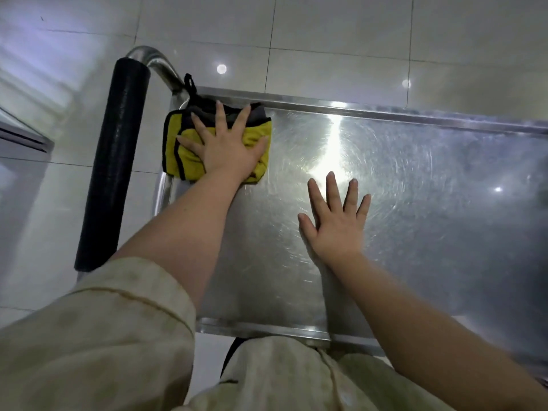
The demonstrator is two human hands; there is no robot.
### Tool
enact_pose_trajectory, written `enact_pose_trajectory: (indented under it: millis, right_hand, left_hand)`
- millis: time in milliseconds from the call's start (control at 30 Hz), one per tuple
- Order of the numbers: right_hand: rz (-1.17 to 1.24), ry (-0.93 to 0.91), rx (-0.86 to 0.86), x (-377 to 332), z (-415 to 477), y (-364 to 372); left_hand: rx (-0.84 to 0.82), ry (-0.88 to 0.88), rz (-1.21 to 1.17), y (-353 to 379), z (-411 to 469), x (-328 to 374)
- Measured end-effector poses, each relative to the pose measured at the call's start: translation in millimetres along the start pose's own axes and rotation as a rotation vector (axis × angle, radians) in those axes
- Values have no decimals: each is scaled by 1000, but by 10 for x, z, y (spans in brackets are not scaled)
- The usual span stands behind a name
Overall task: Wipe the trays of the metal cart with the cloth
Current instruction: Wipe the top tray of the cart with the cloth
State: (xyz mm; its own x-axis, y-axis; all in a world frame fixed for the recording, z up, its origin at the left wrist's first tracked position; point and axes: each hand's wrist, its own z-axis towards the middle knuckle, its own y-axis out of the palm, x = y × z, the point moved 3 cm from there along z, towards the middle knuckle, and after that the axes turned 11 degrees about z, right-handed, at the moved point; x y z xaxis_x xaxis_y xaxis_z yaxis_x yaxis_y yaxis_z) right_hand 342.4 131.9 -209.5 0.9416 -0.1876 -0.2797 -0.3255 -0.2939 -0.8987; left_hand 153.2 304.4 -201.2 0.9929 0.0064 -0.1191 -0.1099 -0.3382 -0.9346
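The cart's top tray (430,179) is a shiny steel sheet with a low rim, marked with swirled wipe streaks. A folded yellow cloth (181,152) with grey edging and a black hanging loop lies in the tray's far left corner. My left hand (225,143) presses flat on the cloth with fingers spread. My right hand (338,221) rests flat on the bare steel near the tray's middle, fingers straight and spread, holding nothing.
The cart's push handle (115,161), a steel tube in black foam, runs along the tray's left end. Pale glossy floor tiles (326,31) surround the cart. The tray's near rim (267,329) is against my body.
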Motion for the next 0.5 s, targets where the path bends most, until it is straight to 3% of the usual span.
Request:
enact_pose_trajectory:
  millis: [233, 500]
  right_hand:
    - [0, 155, 31, 1053, -46, -341]
    - [-9, 107, 73, 1084, -50, -246]
  left_hand:
    - [50, -19, -9, 30, -55, 14]
    - [34, -54, -25, -47, -94, 442]
